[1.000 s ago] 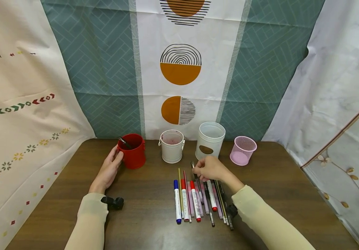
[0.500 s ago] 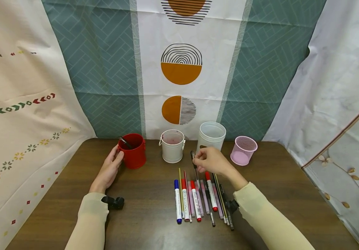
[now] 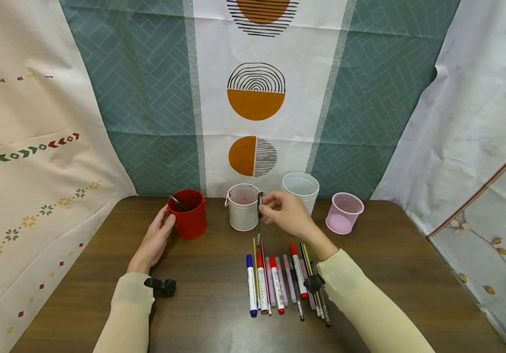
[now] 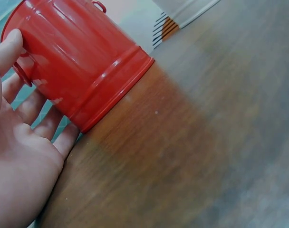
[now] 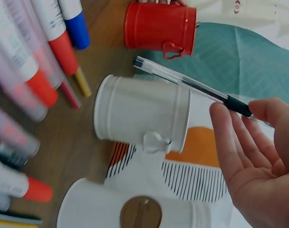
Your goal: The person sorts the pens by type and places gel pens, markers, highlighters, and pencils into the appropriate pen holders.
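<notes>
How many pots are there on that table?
4, left to right: a red pot held by the left hand, a small white pot, a taller white pot partly behind the right hand, and a pink mesh pot. No others appear hidden.

Patterned cloth [image 3: 147,83], apparently wooden table [image 3: 208,294]

No words legible. Small print on barrels of red-capped markers [image 3: 277,284], well in from back edge of table [image 3: 208,294]: blurred, unreadable.

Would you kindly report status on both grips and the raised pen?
Right grip pinching pen, clear of table. Left grip holding red bucket. Small white bucket between pen and red bucket.
</notes>
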Demonstrator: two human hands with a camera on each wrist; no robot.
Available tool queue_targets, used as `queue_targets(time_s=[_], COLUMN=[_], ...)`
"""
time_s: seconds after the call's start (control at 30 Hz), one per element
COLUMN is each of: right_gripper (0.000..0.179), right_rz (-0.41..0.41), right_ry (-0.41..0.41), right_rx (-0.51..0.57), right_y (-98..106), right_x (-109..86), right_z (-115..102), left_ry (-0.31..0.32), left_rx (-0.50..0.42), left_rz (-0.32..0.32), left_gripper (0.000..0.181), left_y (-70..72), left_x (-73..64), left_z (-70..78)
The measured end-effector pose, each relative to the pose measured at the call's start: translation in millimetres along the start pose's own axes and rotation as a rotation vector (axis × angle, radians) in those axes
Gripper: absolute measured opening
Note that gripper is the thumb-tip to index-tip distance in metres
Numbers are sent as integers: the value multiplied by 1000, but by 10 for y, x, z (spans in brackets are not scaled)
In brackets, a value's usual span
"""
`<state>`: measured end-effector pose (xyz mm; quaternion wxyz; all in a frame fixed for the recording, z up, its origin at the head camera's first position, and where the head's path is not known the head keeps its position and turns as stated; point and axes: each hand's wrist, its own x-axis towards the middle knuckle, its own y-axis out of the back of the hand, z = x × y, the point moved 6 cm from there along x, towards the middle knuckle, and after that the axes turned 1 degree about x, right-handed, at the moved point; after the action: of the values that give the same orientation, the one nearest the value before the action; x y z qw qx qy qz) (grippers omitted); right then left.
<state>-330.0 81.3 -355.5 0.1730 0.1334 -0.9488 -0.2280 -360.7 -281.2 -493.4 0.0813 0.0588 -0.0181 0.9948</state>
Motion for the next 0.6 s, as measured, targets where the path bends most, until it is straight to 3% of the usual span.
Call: queue_targets(time_s=[0.6], right_gripper=[15], right_rz=[42], right_ry=[164], right_rx=[80], right_y=[-464], right_x=[514], right_z=[-564], left_ry=[-11], left_rx=[10], left_rz=[-2], left_gripper=[68], left_y=[6], left_x=[-11], left_z=[9])
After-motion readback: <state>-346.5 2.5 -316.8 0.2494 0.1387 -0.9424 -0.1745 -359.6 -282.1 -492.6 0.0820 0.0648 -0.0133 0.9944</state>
